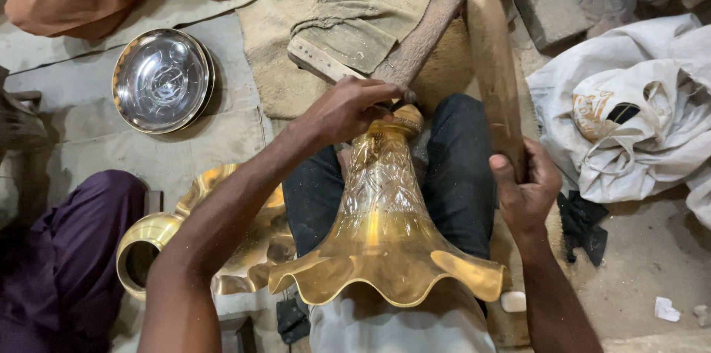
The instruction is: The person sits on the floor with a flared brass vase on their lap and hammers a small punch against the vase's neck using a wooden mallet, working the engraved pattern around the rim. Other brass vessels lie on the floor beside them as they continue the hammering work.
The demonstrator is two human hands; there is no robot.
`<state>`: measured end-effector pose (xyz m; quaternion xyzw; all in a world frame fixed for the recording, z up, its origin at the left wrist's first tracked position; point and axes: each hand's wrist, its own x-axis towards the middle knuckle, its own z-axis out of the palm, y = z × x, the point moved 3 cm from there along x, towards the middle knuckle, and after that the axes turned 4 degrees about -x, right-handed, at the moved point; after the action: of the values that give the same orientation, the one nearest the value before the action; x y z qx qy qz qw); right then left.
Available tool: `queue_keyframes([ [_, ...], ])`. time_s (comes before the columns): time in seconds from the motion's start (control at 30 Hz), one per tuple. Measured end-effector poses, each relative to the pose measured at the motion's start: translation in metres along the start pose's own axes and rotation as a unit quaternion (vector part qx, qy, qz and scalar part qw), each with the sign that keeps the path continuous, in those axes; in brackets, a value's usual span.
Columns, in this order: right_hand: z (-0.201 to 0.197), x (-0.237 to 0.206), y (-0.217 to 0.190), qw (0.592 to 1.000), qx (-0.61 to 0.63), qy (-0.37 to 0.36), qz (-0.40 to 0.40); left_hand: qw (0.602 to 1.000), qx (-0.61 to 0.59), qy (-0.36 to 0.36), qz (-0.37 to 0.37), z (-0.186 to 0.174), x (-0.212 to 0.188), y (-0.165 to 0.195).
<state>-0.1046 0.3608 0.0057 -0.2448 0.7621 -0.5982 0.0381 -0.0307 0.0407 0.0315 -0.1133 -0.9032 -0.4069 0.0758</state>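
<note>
Two grips closed: left hand [346, 108] on brass vase [385, 212], right hand [527, 186] on wooden mallet [495, 64].

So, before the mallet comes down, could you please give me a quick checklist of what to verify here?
1. Left hand grips the narrow neck of the fluted brass horn: ok.
2. Right hand is closed around the wooden mallet, which is raised beside the horn: ok.
3. Horn lies across the lap, flared scalloped rim toward the camera: ok.
4. Neck seated on the wooden stake: cannot tell, the left hand hides the contact.
5. Left fingers clear of the strike spot: cannot tell, they wrap the neck near its tip.
6. Second brass piece at the left knee is apart from the mallet: ok.
</note>
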Motion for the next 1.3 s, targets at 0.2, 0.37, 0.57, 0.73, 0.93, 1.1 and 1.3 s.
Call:
queue_keyframes([
  [0.2,0.011,0.014,-0.031,0.976,-0.175,-0.039,-0.12,0.998,-0.024,0.024,0.061,0.002,0.0,-0.004],
  [0.37,0.023,0.021,-0.046,0.981,-0.166,-0.101,-0.025,0.999,-0.044,0.005,0.025,0.002,-0.002,-0.004],
  [0.57,0.029,0.024,-0.064,0.984,-0.149,-0.1,0.002,0.999,-0.03,0.005,0.015,-0.006,-0.002,0.005],
  [0.73,0.032,0.022,-0.067,0.993,-0.082,-0.081,0.005,0.998,-0.041,0.021,0.035,-0.008,-0.002,0.005],
  [0.93,0.029,0.016,-0.054,0.993,-0.088,-0.072,-0.029,0.999,-0.045,0.0,0.026,-0.005,-0.003,-0.002],
  [1.1,0.03,0.013,-0.04,0.995,-0.063,-0.075,0.016,0.998,-0.033,-0.006,0.054,-0.005,-0.002,-0.004],
  [1.3,0.034,0.007,-0.041,0.986,-0.142,-0.084,0.005,0.998,-0.046,-0.047,-0.005,-0.005,-0.002,-0.006],
])
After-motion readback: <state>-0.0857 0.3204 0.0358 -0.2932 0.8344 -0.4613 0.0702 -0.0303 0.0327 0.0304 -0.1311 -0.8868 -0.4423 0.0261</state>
